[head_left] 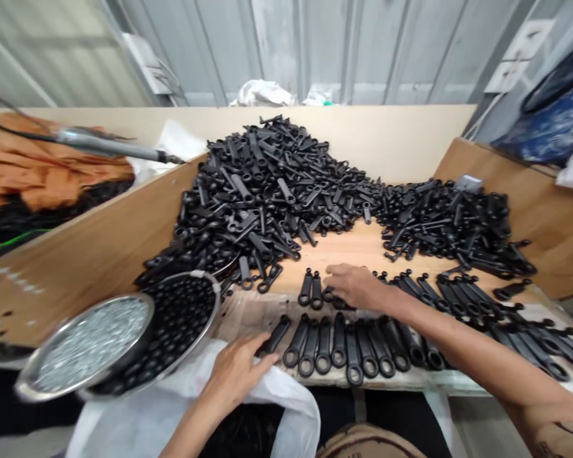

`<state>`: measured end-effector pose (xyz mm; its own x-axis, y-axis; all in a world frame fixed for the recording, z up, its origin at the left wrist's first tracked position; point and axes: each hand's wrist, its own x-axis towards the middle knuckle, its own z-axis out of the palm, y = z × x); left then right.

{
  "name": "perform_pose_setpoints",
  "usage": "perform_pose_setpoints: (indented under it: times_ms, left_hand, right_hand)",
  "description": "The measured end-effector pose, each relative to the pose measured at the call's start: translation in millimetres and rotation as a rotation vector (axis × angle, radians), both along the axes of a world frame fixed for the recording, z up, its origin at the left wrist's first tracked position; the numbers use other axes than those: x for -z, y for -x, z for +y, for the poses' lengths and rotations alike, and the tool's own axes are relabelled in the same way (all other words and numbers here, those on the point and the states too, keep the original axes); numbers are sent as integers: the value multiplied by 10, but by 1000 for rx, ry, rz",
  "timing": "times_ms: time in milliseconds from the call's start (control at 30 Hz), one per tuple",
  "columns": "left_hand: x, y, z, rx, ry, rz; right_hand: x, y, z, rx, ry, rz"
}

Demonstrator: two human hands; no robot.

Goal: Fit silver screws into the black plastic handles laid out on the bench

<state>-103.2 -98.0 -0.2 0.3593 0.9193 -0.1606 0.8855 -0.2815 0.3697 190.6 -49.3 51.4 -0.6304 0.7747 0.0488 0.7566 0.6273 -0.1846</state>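
Note:
My left hand point(241, 369) is at the near edge of the bench, fingers apart, beside the leftmost black ring-ended part point(277, 333) of the front row; its fingertips reach the lower end of that part. My right hand point(353, 286) lies over the back row, fingers bent down over black parts there; what they hold, if anything, is hidden. Two upright black parts point(310, 289) stand side by side just left of it. The front row of black parts point(354, 356) runs along the bench edge below my right forearm.
A big heap of black parts point(267, 184) fills the back left, a smaller heap point(449, 222) the right. Steel bowls of silvery pieces point(93, 343) and black round pieces point(176, 318) stand left. A white bag point(124, 420) hangs at the front. A tool point(114, 146) hangs upper left.

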Motion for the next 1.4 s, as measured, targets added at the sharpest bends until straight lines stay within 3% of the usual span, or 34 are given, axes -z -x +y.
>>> perform_pose_setpoints:
  times_ms: [167,267,367,600,733,867,1000,1167,1300,1400]
  left_hand:
    - [131,-218,180,18,-34,86]
    - [133,-300,249,2,-15,77]
    - [98,-358,257,-1,22,34]
    - [109,-382,229,-28,102,-32]
    - [60,-383,312,-39,65,-48]
    - [-35,-529,535,24,-23,-97]
    - [-36,-784,743,137,-84,-125]
    - [62,-933,862,166,-109,-129]
    - [14,-778,867,128,-137,-159]
    - [-99,-543,816,16,-225,-181]
  right_hand:
    - [-5,-1140,277,615,-24,-285]
    - [108,-1487,390,702,12,-362]
    - [269,-1578,479,702,43,-412]
    - [527,-1591,675,651,65,-491]
    - [554,-1541,680,640,82,-543]
    - [518,-1459,631,670,86,-583]
    - [309,-1432,552,701,115,-602]
    - [-176,-1245,424,704,40,-533]
    - [-443,-751,446,554,-43,-400]
    - [-439,-224,567,321,-108,-292]
